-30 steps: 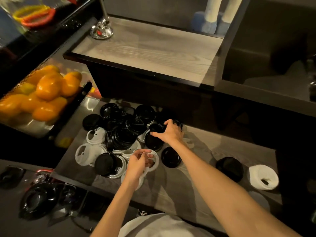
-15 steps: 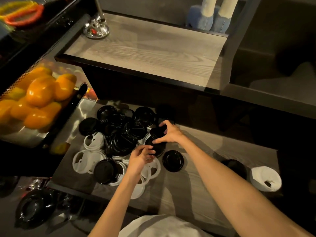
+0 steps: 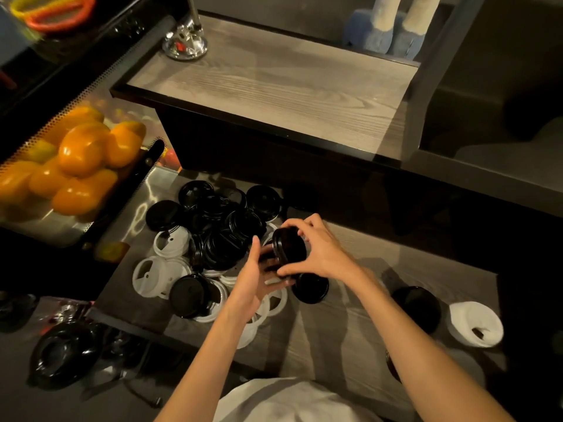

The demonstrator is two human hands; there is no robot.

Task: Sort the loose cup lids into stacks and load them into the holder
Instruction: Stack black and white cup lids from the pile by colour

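I am holding a small stack of round black plastic cup lids (image 3: pixel 289 246) on edge above the grey wood-grain counter (image 3: pixel 332 333), my right hand (image 3: pixel 316 249) curling its grip around the stack from the right, thumb below and fingers over the top. My left hand (image 3: pixel 254 278) is lying open against the stack's left face, fingers straight. Just left, a loose heap of black lids (image 3: pixel 222 229) and flat white plastic lids (image 3: pixel 158 274) is covering the counter. One black lid (image 3: pixel 310 289) is lying flat under my right hand.
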